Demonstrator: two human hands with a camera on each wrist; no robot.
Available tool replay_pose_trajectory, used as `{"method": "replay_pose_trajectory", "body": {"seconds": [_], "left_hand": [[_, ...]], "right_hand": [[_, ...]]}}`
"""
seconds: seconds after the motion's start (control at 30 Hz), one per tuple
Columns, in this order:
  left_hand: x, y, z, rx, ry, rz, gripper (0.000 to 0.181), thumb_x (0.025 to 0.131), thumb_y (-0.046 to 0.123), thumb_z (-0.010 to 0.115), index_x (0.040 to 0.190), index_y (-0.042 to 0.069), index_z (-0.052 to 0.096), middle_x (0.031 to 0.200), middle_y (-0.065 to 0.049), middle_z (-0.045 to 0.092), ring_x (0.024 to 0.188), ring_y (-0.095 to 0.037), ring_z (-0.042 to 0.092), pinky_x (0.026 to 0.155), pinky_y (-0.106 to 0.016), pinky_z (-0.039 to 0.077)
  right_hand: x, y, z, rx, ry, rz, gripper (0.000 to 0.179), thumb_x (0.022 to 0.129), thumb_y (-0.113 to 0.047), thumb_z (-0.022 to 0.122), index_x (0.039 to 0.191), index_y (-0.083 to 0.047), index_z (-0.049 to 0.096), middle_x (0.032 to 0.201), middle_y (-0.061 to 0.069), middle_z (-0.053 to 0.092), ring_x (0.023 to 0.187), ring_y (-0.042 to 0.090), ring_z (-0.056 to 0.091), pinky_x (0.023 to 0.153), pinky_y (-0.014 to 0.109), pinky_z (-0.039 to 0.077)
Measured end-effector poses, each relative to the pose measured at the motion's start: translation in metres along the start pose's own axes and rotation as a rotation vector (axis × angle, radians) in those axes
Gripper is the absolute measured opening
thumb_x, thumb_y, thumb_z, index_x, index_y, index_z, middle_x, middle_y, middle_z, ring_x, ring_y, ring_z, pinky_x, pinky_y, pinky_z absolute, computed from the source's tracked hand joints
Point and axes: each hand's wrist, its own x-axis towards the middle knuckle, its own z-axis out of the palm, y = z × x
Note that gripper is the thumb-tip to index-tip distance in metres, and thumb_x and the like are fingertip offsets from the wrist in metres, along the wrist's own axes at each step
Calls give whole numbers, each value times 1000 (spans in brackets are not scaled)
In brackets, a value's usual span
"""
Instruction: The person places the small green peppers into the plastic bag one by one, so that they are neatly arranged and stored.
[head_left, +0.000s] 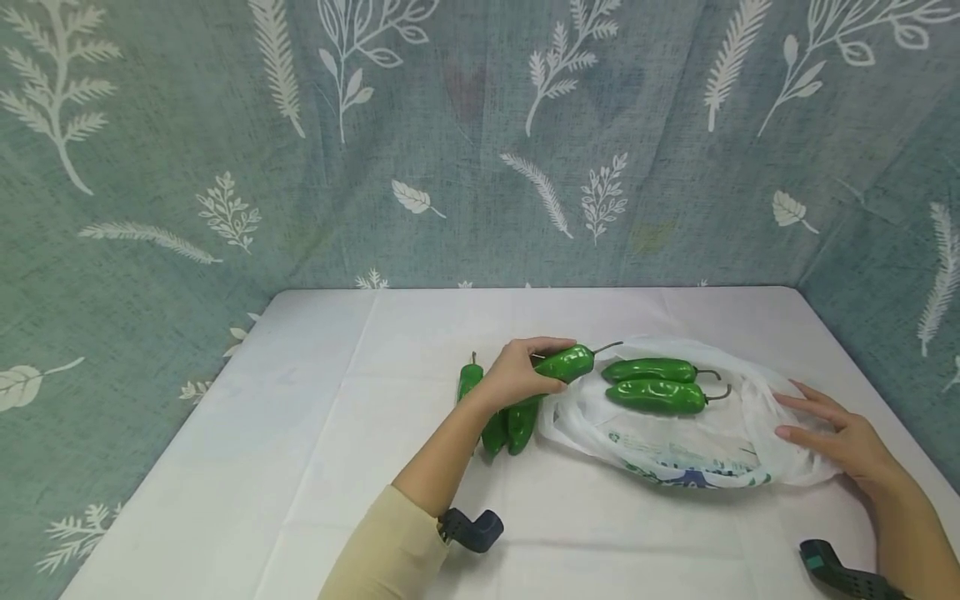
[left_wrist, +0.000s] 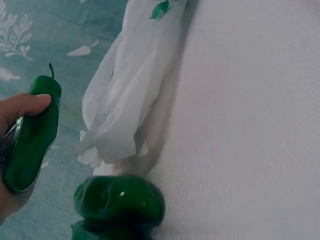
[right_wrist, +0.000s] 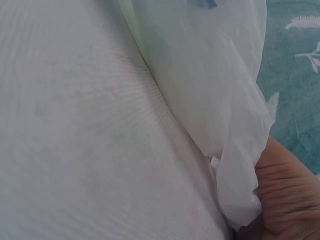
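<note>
Sleeve nearest, left hand pinching green pepper by left rim of white bag, right hand resting spread fingers on bag's right side; slack rim could snag pepper, knocking it loose.

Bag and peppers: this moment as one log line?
left hand: holds pepper; right hand: touches bag; inside bag: two peppers

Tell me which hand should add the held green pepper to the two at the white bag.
Left, I'd judge: the left hand grips the green pepper near the left edge of the white bag. The right hand holds no pepper and touches the bag's right side, seemingly better placed for steadying.
</note>
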Motion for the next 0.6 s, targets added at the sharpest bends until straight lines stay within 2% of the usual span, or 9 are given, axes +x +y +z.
{"method": "replay_pose_trajectory", "body": {"seconds": [0.27, 0.6], "left_hand": [[15, 5, 20, 29, -82, 49, 56, 76, 11, 76, 129, 21, 60, 127, 3, 61, 112, -11, 56, 89, -25, 47], [25, 11, 43, 128, -160, 77, 57, 75, 11, 78, 129, 21, 60, 130, 4, 59, 119, -10, 53, 93, -21, 43]], "right_hand": [[0, 0, 0, 10, 3, -5, 57, 88, -26, 68, 140, -18, 47, 130, -45, 17, 141, 44, -7, 104, 71, -3], [-1, -1, 1, 24, -8, 26, 58, 89, -28, 67, 141, -17, 46, 134, -44, 15, 141, 43, -9, 103, 72, -3]]}}
